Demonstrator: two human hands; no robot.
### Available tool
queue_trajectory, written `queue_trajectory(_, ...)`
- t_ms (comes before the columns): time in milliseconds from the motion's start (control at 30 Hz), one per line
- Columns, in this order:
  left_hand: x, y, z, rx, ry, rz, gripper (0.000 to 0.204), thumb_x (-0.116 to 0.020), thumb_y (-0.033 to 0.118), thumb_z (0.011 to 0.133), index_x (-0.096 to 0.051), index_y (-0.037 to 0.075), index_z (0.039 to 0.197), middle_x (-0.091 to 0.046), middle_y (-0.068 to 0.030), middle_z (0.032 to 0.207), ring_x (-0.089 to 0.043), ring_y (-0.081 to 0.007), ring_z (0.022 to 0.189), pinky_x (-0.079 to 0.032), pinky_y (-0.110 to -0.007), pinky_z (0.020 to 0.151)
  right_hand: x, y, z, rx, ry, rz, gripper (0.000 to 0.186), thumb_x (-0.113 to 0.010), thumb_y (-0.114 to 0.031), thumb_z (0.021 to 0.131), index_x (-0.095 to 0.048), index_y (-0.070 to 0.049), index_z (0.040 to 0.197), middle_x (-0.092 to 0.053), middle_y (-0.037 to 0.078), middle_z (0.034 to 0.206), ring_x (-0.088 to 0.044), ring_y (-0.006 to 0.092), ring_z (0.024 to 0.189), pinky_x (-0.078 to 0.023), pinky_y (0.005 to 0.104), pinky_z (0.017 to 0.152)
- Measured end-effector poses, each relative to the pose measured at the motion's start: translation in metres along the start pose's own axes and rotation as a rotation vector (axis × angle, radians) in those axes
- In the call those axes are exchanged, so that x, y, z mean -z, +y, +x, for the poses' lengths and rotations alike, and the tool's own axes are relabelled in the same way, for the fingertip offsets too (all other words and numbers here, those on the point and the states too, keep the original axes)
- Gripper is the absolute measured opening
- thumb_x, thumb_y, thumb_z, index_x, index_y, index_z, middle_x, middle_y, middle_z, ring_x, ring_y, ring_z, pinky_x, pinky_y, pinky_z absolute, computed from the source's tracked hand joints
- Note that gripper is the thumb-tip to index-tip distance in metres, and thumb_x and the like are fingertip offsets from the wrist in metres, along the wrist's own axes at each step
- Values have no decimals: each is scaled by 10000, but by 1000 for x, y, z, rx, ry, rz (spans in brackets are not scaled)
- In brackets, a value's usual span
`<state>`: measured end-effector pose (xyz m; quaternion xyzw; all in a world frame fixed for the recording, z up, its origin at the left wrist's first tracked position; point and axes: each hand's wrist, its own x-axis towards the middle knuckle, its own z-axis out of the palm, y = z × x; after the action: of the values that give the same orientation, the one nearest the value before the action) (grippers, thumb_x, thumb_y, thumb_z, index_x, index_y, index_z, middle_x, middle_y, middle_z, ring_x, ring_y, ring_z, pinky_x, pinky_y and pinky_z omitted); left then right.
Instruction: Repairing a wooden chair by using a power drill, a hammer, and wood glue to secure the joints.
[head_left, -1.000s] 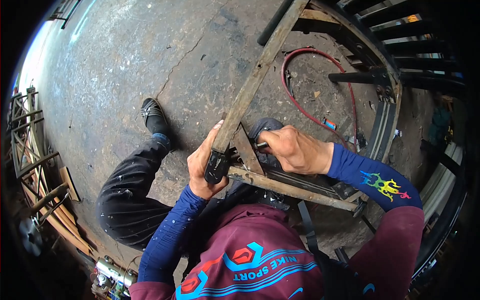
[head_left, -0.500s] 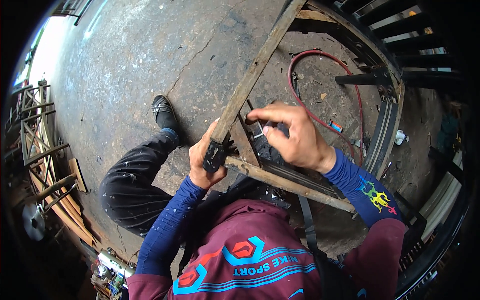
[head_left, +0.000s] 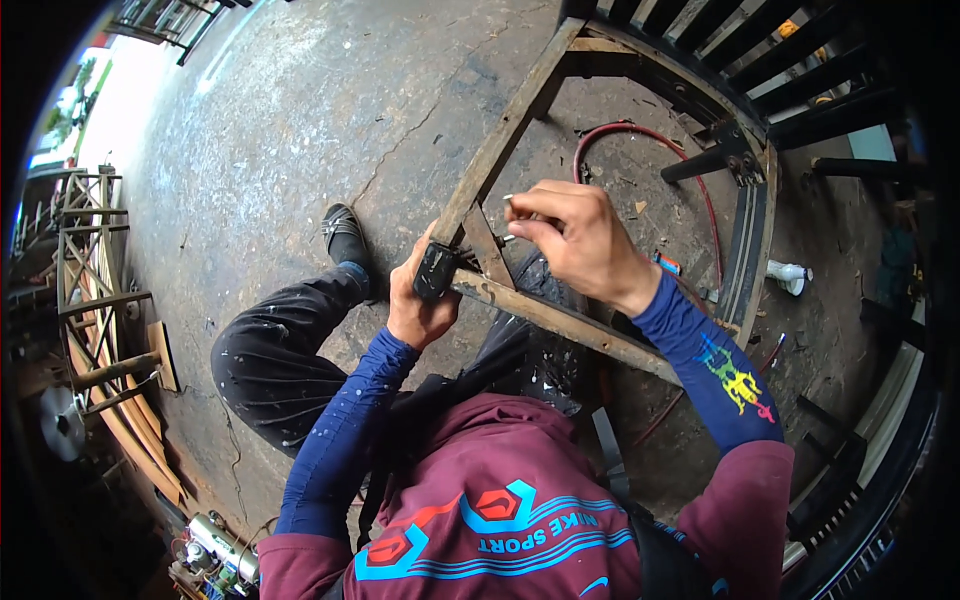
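Note:
A wooden-edged frame with black inner rails (head_left: 560, 324) stands tilted in front of me, perhaps part of a chair. Its near corner ends in a black leg (head_left: 436, 272). My left hand (head_left: 412, 305) is wrapped round this corner from the left. A short wooden brace (head_left: 487, 245) spans the inside of the corner. Just right of the brace, my right hand (head_left: 575, 235) is closed in a pinch. A thin silvery metal rod, apparently a hex key (head_left: 508, 238), shows below its fingertips by the brace; the fingers hide most of it.
A red hose (head_left: 610, 128) curves over the concrete floor inside and beyond the frame. Black slats (head_left: 790, 60) rise at the far right. Wooden and metal frames (head_left: 95, 270) lean at the left. A silvery power tool (head_left: 220, 550) lies at the lower left. My foot (head_left: 345, 235) rests left of the frame.
My right hand has turned and lifted slightly, its fingers now curled closer together. The left hand keeps its hold on the corner. The view has shifted a little.

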<state>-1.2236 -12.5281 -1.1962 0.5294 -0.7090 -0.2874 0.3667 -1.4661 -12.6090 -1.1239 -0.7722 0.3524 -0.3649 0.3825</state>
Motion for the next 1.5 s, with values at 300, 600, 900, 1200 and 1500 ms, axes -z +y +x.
queue_trajectory(300,2,-1,2,11,0,-1,684,-646,-79,727,-519,-27,1396,-694,-195,1184,-722,-305,1026,-550,-338,898,-6,-7,-23,276,-80,-31,140,-595,34,840,-633,28,975,-655,194,973,-683,371,901,-569,406,736)
queue_trajectory(600,4,7,-4,12,12,3,643,-687,-72,759,-524,-35,1380,-700,-160,1100,-722,-277,984,-554,-327,868,-8,1,3,-815,-76,611,269,-610,-186,1032,-601,13,851,-667,93,677,-618,118,462,-466,273,384)
queue_trajectory(900,5,-13,-6,141,-18,-250,648,-691,-60,777,-508,-37,1398,-698,-160,1125,-703,-250,1013,-537,-320,904,6,6,11,-604,-179,305,192,-663,-140,988,-716,40,946,-671,45,707,-629,74,574,-512,222,510)
queue_trajectory(1200,44,22,-1,391,-219,-463,941,-819,197,798,-312,-41,1553,-560,-168,1415,-506,-244,1339,-330,-360,1164,6,-14,-13,-618,-151,445,201,-588,51,933,-688,99,1101,-723,132,908,-731,158,814,-592,273,718)
queue_trajectory(1500,0,45,16,259,457,-411,334,-631,197,1031,-703,-76,1209,-677,-16,911,-560,-64,796,-434,-178,728,-17,5,-22,-428,-120,182,227,-605,-161,1002,-698,36,1067,-642,80,768,-591,109,699,-494,309,643)
